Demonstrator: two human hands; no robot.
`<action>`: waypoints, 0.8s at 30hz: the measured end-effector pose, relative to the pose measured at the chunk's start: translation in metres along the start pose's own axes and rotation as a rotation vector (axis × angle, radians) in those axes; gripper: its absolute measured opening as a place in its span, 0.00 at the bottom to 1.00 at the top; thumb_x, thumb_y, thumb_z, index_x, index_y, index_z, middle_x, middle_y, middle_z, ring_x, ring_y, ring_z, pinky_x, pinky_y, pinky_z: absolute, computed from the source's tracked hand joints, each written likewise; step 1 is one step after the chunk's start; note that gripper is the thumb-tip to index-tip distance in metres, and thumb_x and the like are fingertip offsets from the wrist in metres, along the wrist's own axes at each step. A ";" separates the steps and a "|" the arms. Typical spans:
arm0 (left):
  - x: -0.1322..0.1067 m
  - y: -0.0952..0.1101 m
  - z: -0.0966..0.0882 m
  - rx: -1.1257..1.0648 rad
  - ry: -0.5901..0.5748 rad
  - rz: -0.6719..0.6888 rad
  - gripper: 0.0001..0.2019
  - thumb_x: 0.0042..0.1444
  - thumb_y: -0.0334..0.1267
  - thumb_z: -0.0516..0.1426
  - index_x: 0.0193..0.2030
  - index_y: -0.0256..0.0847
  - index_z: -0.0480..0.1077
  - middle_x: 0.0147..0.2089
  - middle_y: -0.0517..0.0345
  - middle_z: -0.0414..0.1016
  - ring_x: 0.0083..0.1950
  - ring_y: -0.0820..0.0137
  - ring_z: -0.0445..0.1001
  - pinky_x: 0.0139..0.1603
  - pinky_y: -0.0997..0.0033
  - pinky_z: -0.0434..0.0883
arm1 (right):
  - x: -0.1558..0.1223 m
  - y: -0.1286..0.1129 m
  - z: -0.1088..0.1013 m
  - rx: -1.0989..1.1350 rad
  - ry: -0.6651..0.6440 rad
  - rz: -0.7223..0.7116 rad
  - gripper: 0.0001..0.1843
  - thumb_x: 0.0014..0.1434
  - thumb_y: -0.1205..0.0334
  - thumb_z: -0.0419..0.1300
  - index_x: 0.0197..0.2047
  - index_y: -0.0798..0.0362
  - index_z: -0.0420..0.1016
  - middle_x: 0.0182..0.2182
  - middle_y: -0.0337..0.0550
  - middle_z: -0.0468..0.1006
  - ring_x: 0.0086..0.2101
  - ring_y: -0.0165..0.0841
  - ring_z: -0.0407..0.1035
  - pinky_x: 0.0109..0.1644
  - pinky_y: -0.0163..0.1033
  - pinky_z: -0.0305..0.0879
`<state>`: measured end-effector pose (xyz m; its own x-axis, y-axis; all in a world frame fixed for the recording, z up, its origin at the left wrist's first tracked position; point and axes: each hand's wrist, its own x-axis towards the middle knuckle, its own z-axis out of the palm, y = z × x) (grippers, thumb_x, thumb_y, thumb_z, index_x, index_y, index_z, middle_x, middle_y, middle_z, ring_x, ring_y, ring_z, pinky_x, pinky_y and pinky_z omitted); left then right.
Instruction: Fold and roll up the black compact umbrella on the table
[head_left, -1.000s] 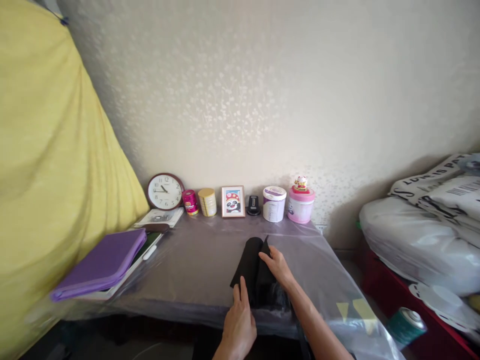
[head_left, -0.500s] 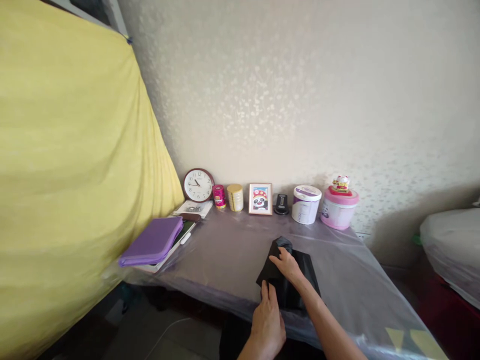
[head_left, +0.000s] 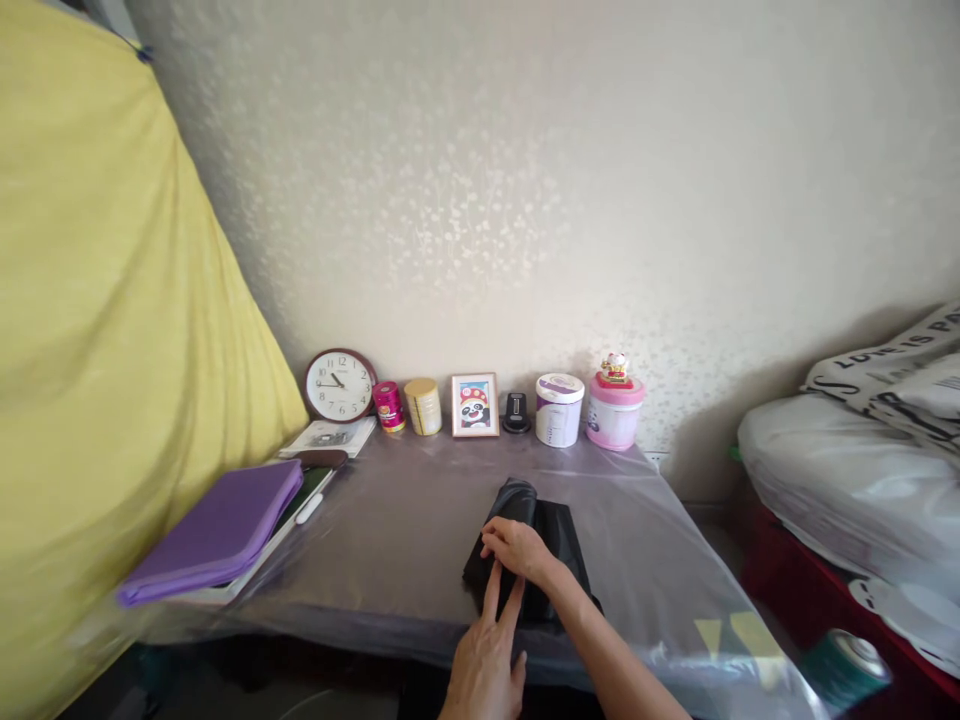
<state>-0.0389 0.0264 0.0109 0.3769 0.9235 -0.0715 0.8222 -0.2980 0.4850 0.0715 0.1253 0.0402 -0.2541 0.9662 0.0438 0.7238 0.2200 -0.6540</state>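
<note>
Subject of inspection: a black folded item [head_left: 562, 535] of thin, pliable appearance, lying on the plastic-covered table [head_left: 405, 530] in the lower centre of the frame, close to the table's near edge. Its long axis runs roughly up and down the frame, from the near edge towards the wall, with the left-hand part leaning slightly rightward at its top. A lengthwise fold separates that raised left part from a flatter panel on the right.

Position of hands: the right hand [head_left: 516, 548] is the further over the item, entering from the lower right and lying across its left part, fingers bent and directed to the left of the frame. Whether those fingers pinch the material or only rest upon it cannot be told. The left hand [head_left: 484, 655] comes from below, two fingers extended and spread apart, their tips at the item's lower part and directly beneath the right hand; it is not closed around anything. The hands are close together, and contact between them cannot be confirmed. From the left hand, the bulk of the item lies upward and to the right.

Surroundings: a picture frame [head_left: 475, 405] stands above the item, near the wall; a purple folder [head_left: 217, 530] lies well apart, lower left
</note>
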 end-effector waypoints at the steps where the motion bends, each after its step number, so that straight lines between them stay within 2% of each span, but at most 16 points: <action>1: 0.003 -0.001 0.002 0.009 0.009 -0.017 0.40 0.47 0.25 0.50 0.64 0.53 0.38 0.68 0.57 0.21 0.51 0.67 0.68 0.49 0.72 0.65 | -0.002 0.000 0.001 -0.010 0.004 -0.022 0.12 0.55 0.65 0.49 0.39 0.51 0.72 0.29 0.36 0.79 0.30 0.29 0.72 0.35 0.30 0.61; 4: 0.009 -0.005 0.009 0.025 0.015 -0.048 0.39 0.46 0.22 0.47 0.65 0.48 0.40 0.68 0.53 0.25 0.50 0.67 0.69 0.47 0.73 0.66 | -0.014 0.002 0.005 -0.050 0.062 -0.141 0.13 0.57 0.64 0.49 0.41 0.48 0.73 0.31 0.36 0.79 0.35 0.30 0.70 0.40 0.32 0.62; 8: 0.012 -0.006 0.010 0.038 -0.004 -0.065 0.37 0.46 0.20 0.45 0.65 0.44 0.42 0.68 0.51 0.28 0.50 0.68 0.69 0.47 0.73 0.66 | -0.033 0.006 0.010 -0.077 0.185 -0.311 0.15 0.61 0.62 0.45 0.42 0.48 0.73 0.35 0.39 0.77 0.40 0.30 0.68 0.45 0.34 0.62; 12: 0.013 -0.003 0.007 0.026 -0.050 -0.099 0.41 0.44 0.18 0.44 0.65 0.43 0.34 0.68 0.53 0.25 0.50 0.70 0.69 0.46 0.77 0.65 | -0.034 0.018 0.011 -0.123 0.238 -0.398 0.15 0.62 0.63 0.45 0.42 0.50 0.73 0.40 0.41 0.76 0.48 0.31 0.63 0.57 0.41 0.52; 15: 0.015 -0.001 0.006 0.003 -0.062 -0.096 0.44 0.42 0.17 0.44 0.64 0.42 0.27 0.67 0.55 0.21 0.51 0.71 0.68 0.43 0.81 0.65 | -0.018 0.032 0.008 -0.174 0.233 -0.402 0.16 0.63 0.61 0.45 0.41 0.49 0.74 0.41 0.41 0.76 0.51 0.32 0.61 0.60 0.46 0.45; 19: 0.017 0.000 0.005 0.027 -0.092 -0.123 0.45 0.40 0.18 0.44 0.64 0.44 0.25 0.67 0.56 0.19 0.48 0.70 0.71 0.39 0.79 0.66 | 0.016 0.051 0.000 -0.221 0.242 -0.376 0.16 0.63 0.61 0.44 0.42 0.48 0.74 0.42 0.40 0.76 0.52 0.32 0.60 0.60 0.47 0.41; 22: 0.017 0.000 0.005 0.072 -0.102 -0.156 0.46 0.40 0.18 0.44 0.64 0.46 0.25 0.66 0.53 0.18 0.44 0.70 0.72 0.38 0.76 0.66 | 0.044 0.060 -0.006 -0.209 0.235 -0.268 0.15 0.62 0.61 0.46 0.41 0.47 0.74 0.42 0.38 0.76 0.52 0.31 0.60 0.61 0.45 0.39; 24: 0.017 0.000 0.006 0.103 -0.097 -0.174 0.45 0.42 0.19 0.44 0.64 0.47 0.25 0.67 0.50 0.19 0.42 0.69 0.73 0.37 0.74 0.66 | 0.060 0.065 -0.011 -0.163 0.227 -0.150 0.14 0.61 0.60 0.47 0.38 0.48 0.75 0.42 0.39 0.76 0.50 0.31 0.61 0.59 0.41 0.45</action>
<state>-0.0298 0.0406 0.0051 0.2608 0.9371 -0.2320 0.9157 -0.1640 0.3669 0.1099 0.1989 0.0085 -0.2293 0.9225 0.3104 0.7869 0.3634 -0.4987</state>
